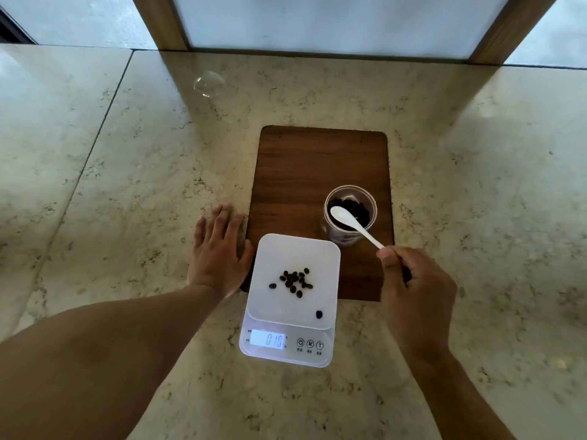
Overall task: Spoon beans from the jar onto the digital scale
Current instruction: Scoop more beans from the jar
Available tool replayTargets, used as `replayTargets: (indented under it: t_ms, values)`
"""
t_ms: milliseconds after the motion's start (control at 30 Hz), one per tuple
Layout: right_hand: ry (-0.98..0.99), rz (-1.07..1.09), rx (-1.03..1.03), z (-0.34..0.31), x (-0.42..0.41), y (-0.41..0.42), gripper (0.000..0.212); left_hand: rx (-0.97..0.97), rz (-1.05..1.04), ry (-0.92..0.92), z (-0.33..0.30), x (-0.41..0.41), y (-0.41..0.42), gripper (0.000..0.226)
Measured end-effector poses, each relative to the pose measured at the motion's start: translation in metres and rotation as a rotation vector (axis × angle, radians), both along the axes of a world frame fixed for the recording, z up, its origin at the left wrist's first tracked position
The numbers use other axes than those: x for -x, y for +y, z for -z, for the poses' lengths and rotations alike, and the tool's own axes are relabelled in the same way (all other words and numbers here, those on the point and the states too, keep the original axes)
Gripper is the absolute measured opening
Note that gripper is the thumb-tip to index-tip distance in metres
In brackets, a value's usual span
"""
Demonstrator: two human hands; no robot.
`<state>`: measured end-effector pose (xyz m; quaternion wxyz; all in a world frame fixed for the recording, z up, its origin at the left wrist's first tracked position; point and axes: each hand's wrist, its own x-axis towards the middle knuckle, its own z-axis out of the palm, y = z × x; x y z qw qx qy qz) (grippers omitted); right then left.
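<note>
While the left hand (219,252) lies flat and empty on the counter (127,185), the right hand (413,287) pinches the white spoon (355,225) by its handle end, bowl over the open jar (349,214). Its beans (351,208) look light, hard, prone to roll; some already lie on the scale (292,300).

White scale (293,274) and spoon (355,226), dark beans (294,281), brown wooden board (320,166), veined beige marble counter (127,173).
</note>
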<state>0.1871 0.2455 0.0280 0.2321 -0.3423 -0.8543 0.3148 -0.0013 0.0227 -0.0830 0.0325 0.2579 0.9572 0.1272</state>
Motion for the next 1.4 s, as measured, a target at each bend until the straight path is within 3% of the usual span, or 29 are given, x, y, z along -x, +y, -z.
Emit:
replayTargets:
  t_ms: [267,500,767,1100,1400]
  values:
    - [-0.252,-0.128,-0.274,-0.012,0.034,0.037,0.024,-0.024,0.001,0.016,0.002,0.001,0.001,0.060]
    - [-0.440,-0.196,-0.336,-0.017,0.052,0.042,0.032,-0.019,0.003,0.008,-0.003,-0.001,0.002,0.063]
    - [-0.487,-0.156,-0.123,-0.013,0.063,0.039,0.036,-0.011,0.008,0.004,-0.001,0.000,0.001,0.061]
    - [-0.388,-0.108,0.263,-0.014,0.061,0.047,0.038,-0.005,0.001,0.005,-0.002,-0.001,0.001,0.062]
    - [-0.356,-0.021,0.473,-0.014,0.052,0.054,0.037,-0.002,0.005,0.009,-0.003,-0.001,0.002,0.063]
